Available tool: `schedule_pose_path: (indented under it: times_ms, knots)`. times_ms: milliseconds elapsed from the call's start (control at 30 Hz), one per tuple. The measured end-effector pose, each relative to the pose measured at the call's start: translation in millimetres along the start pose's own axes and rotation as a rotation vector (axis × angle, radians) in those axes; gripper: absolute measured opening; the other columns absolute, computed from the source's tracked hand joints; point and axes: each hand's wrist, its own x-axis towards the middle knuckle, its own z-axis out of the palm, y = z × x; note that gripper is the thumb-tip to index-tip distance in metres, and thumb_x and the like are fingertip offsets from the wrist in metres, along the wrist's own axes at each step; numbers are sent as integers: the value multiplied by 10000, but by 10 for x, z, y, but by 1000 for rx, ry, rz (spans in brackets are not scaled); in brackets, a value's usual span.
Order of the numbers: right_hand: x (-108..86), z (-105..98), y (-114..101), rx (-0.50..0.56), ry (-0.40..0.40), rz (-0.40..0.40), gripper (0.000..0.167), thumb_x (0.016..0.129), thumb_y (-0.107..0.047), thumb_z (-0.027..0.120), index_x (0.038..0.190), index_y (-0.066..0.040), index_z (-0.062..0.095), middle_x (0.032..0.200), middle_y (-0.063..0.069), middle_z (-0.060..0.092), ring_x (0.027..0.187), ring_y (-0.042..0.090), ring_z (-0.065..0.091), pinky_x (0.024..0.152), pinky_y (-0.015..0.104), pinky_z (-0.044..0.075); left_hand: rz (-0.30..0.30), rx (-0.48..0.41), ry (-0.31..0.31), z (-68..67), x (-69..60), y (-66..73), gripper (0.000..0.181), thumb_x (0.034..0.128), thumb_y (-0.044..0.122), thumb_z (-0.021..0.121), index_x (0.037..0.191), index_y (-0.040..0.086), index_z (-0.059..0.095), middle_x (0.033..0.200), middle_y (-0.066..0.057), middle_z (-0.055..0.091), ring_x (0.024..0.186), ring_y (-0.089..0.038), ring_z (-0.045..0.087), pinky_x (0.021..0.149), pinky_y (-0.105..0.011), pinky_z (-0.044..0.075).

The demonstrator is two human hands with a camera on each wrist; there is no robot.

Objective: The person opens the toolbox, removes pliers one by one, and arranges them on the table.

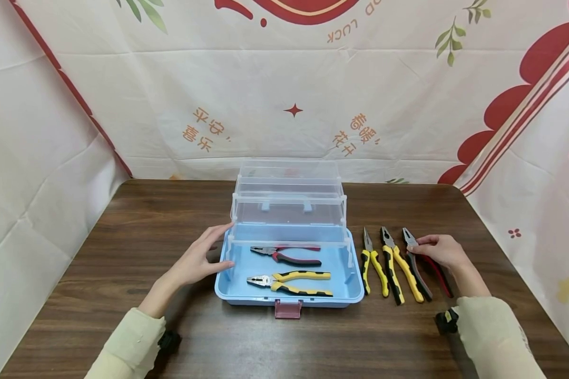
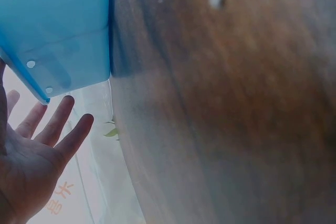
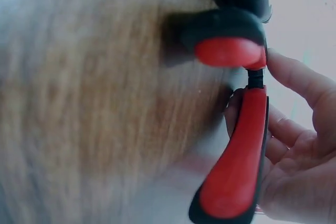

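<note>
In the head view a blue toolbox (image 1: 346, 304) stands at the middle with its clear trays raised. Inside lie red-and-black pliers (image 1: 297, 260) and yellow-and-black pliers (image 1: 303, 289). The left hand (image 1: 196, 261) rests at the box's left rim, fingers spread; the left wrist view shows the hand (image 2: 39, 156) beside the blue wall (image 2: 58, 30). At the right, the right hand (image 1: 443, 251) pinches the rightmost pliers (image 1: 419, 266) near the pivot; their handles lie low over the table. In the right wrist view the fingers of the right hand (image 3: 294, 129) surround the red-and-black handles (image 3: 231, 177).
Yellow-and-black long-nose pliers (image 1: 372, 263) lie just right of the toolbox, with larger yellow-and-black pliers (image 1: 398, 266) between them and the right hand. A clasp (image 1: 287, 309) hangs at the box's front. A printed cloth (image 1: 284, 79) stands behind the brown table (image 1: 265, 347).
</note>
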Motion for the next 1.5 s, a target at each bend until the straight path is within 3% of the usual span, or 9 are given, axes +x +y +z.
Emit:
schedule_pose_path:
  times_ms: [367, 600, 800, 900, 1000, 1133, 1233, 1300, 1500]
  knots:
    - [5, -36, -6, -50, -3, -9, 634, 743, -448, 661, 1052, 99, 570, 972, 212, 589, 905, 346, 491, 726, 440, 416, -7, -3, -4, 0, 7, -4, 786, 752, 382, 682, 1397, 236, 256, 1316, -19, 344, 1158, -184, 353, 897, -446, 351]
    - [-8, -105, 25, 73, -19, -29, 629, 793, -405, 628, 1116, 123, 518, 981, 160, 589, 797, 185, 574, 667, 340, 493, -1, -4, -1, 4, 10, 0, 788, 754, 382, 681, 1398, 246, 248, 1315, -22, 343, 1158, -190, 355, 896, -442, 353]
    - [-33, -261, -39, 159, -1, -40, 691, 814, -442, 582, 1195, 117, 438, 1108, 259, 509, 872, 234, 586, 701, 356, 492, -4, -4, -1, 2, 11, 0, 789, 753, 365, 687, 1398, 234, 252, 1320, -23, 339, 1164, -187, 349, 900, -436, 352]
    - [-47, -375, -142, 184, -19, -59, 700, 826, -449, 559, 1238, 95, 401, 1161, 271, 474, 889, 187, 591, 742, 380, 475, 0, -8, 1, -3, 12, 7, 790, 753, 360, 690, 1397, 213, 257, 1322, -26, 338, 1168, -192, 345, 901, -442, 349]
    - [-57, -490, -276, 234, -46, -89, 655, 844, -417, 551, 1256, 64, 386, 1098, 136, 551, 848, 89, 594, 760, 384, 467, -3, -10, 1, -4, 10, 6, 789, 752, 369, 687, 1397, 214, 259, 1321, -23, 340, 1166, -189, 347, 901, -445, 348]
    - [-71, -595, -496, 397, -90, -150, 375, 869, -282, 564, 1171, -75, 484, 954, -96, 591, 817, 31, 586, 728, 309, 483, -5, -10, 0, -3, 6, 3, 790, 753, 373, 685, 1398, 223, 254, 1319, -26, 341, 1164, -193, 351, 903, -448, 346]
    - [-76, -622, -681, 488, -112, -197, 196, 873, -199, 567, 1064, -159, 543, 927, -116, 599, 837, 60, 592, 708, 277, 487, -3, -9, 3, -3, 4, 2, 790, 753, 370, 686, 1398, 232, 250, 1319, -27, 341, 1164, -197, 352, 902, -451, 344]
    - [-73, -615, -808, 500, -110, -220, 205, 870, -192, 572, 1070, -147, 554, 946, -85, 601, 858, 89, 593, 713, 285, 487, -3, -7, 3, -2, 2, 0, 789, 753, 371, 686, 1398, 238, 250, 1318, -25, 342, 1163, -195, 354, 901, -452, 345]
    - [-47, -536, -1191, 456, -146, -252, 461, 860, -251, 583, 1219, 10, 455, 1053, 24, 566, 933, 168, 573, 763, 331, 470, -4, -8, 0, 3, 3, -3, 785, 754, 377, 682, 1396, 239, 253, 1319, -25, 340, 1162, -192, 353, 901, -451, 345]
